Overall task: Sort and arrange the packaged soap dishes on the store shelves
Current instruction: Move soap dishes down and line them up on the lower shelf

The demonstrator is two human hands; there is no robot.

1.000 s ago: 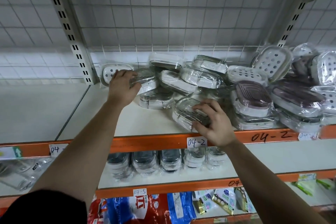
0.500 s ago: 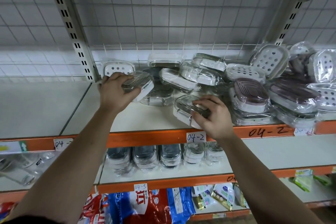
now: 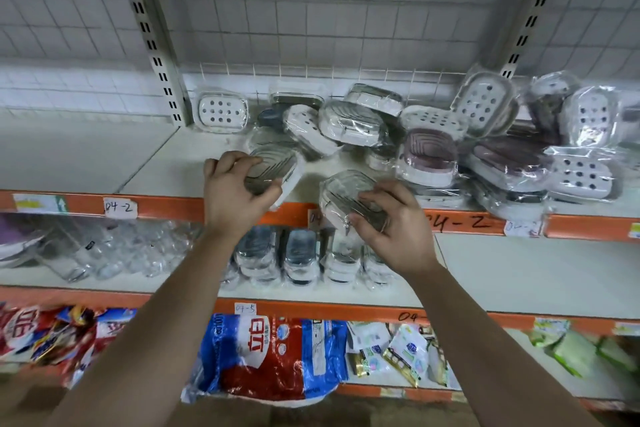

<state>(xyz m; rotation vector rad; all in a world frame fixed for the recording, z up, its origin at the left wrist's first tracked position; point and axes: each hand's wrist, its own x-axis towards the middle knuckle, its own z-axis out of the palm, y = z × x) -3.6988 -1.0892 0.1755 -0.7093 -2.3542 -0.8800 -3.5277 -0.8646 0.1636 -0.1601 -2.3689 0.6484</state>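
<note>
My left hand (image 3: 235, 194) grips a wrapped grey soap dish (image 3: 277, 163), held tilted at the front edge of the upper shelf (image 3: 152, 166). My right hand (image 3: 394, 225) holds a second wrapped grey soap dish (image 3: 343, 191) out past the orange shelf lip. Behind them a loose pile of wrapped soap dishes (image 3: 356, 121) covers the shelf's middle and right. A white perforated soap dish (image 3: 221, 110) leans upright at the back left of the pile. Pink soap dishes (image 3: 429, 152) lie in the right part.
A row of wrapped grey dishes (image 3: 298, 253) stands on the shelf below, with clear plastic items (image 3: 104, 246) to its left. Detergent bags (image 3: 263, 350) and small packets (image 3: 398, 350) fill the lowest shelf. Slotted uprights (image 3: 156, 55) frame the bay.
Both hands have drawn back toward me, each with its grey dish, from over the shelf to its front edge. The view has tipped downward.
</note>
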